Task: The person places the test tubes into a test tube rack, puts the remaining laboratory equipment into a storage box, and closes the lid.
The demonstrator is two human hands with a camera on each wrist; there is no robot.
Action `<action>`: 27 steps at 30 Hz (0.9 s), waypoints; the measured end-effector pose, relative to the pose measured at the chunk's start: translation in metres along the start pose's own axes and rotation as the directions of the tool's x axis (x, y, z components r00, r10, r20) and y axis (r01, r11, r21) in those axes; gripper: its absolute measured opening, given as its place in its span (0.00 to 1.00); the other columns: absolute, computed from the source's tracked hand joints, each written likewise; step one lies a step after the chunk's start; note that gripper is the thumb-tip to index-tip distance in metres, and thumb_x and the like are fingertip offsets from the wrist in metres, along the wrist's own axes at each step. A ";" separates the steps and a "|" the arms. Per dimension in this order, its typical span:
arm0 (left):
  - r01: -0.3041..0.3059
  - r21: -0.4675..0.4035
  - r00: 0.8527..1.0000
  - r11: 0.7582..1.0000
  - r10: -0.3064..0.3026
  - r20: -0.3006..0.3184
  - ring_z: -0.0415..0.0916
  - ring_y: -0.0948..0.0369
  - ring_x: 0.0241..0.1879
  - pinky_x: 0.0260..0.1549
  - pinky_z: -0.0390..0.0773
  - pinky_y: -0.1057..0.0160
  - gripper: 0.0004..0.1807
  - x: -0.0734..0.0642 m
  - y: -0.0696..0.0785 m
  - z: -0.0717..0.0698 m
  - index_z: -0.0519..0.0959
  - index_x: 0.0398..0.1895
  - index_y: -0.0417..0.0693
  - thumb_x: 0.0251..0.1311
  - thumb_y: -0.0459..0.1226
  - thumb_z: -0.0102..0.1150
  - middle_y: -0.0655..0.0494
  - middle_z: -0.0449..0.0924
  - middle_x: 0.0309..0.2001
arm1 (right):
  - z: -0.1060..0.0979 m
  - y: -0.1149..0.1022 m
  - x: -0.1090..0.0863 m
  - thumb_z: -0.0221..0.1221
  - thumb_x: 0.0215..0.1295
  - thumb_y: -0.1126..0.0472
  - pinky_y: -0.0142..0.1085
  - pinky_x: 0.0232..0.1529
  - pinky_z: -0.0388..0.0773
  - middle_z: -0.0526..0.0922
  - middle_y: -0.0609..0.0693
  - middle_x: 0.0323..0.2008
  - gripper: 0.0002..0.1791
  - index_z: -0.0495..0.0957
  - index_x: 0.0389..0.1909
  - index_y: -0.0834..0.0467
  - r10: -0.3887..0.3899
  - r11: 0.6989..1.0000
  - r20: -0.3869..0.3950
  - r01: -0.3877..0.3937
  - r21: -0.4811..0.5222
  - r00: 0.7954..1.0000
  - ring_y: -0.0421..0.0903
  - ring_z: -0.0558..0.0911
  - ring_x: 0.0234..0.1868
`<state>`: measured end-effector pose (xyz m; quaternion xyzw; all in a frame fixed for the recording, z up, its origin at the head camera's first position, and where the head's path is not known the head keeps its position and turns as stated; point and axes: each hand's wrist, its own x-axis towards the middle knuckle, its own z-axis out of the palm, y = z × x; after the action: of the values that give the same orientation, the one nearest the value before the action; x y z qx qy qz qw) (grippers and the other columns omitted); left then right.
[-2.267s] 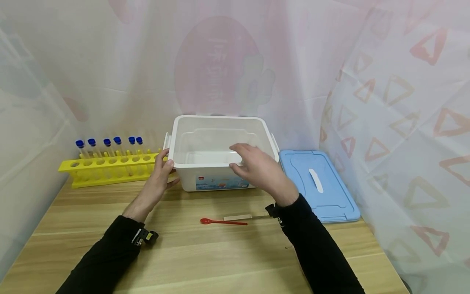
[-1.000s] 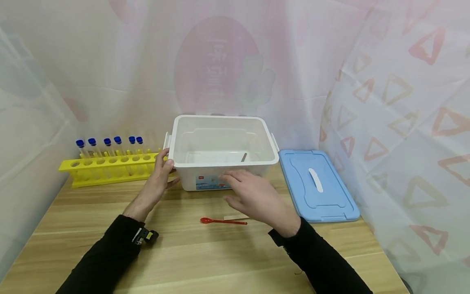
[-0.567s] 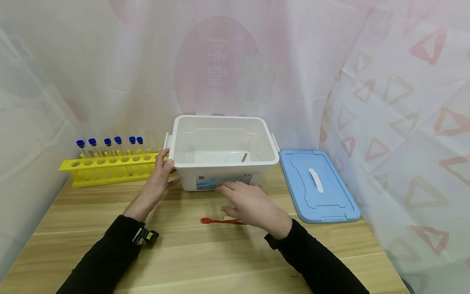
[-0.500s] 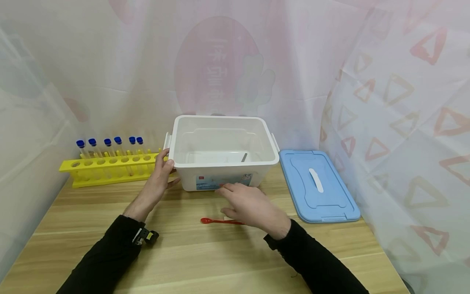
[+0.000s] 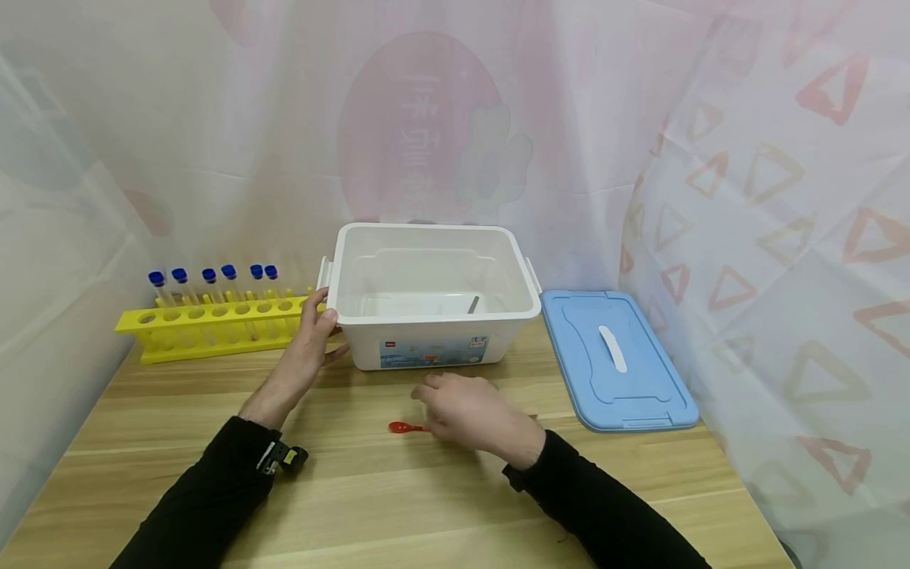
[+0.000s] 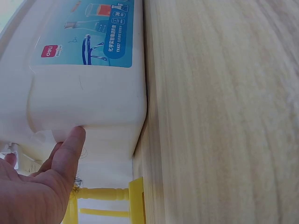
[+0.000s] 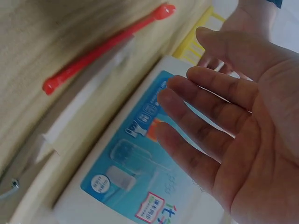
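My left hand [image 5: 307, 340] touches the left end of the white plastic bin [image 5: 434, 320], with extended fingers against its side in the left wrist view. Over the wooden table in front of the bin hovers my right hand [image 5: 469, 411]. Its fingers are apart and hold nothing in the right wrist view. Beneath it lies a red spoon [image 5: 405, 427], whose handle is hidden from the head view. Alongside the spoon is a slender item with a pale flat strip [image 7: 84, 98] and a thin metal end. A small grey strip [image 5: 472, 305] stands inside the bin.
A yellow rack [image 5: 220, 316] with several blue-capped test tubes [image 5: 229, 273] is left of the bin. On the right lies a light blue lid [image 5: 618, 363] with a white handle. Printed curtains [image 5: 434, 118] enclose the table [image 5: 384, 490] at the back and sides.
The right hand came out of the bin, leaving the grey strip there. It then moved down and toward the front, now covering the spoon's handle. The left hand stayed put.
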<state>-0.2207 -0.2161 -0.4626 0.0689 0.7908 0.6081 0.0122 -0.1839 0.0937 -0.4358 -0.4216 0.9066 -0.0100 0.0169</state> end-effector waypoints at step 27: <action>0.005 -0.013 1.000 1.000 -0.005 -0.004 0.53 0.25 0.92 0.81 0.69 0.16 0.39 0.003 0.000 0.001 0.36 0.97 0.69 0.94 0.62 0.31 0.30 0.45 0.94 | 0.029 -0.014 0.008 0.71 0.85 0.54 0.31 0.29 0.81 0.90 0.37 0.42 0.04 0.92 0.46 0.42 -0.046 0.994 0.057 0.052 -0.101 0.997 0.39 0.87 0.45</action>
<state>-0.2235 -0.2153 -0.4630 0.0657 0.7870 0.6133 0.0126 -0.1774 0.0785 -0.4641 -0.4441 0.8945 0.0478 0.0198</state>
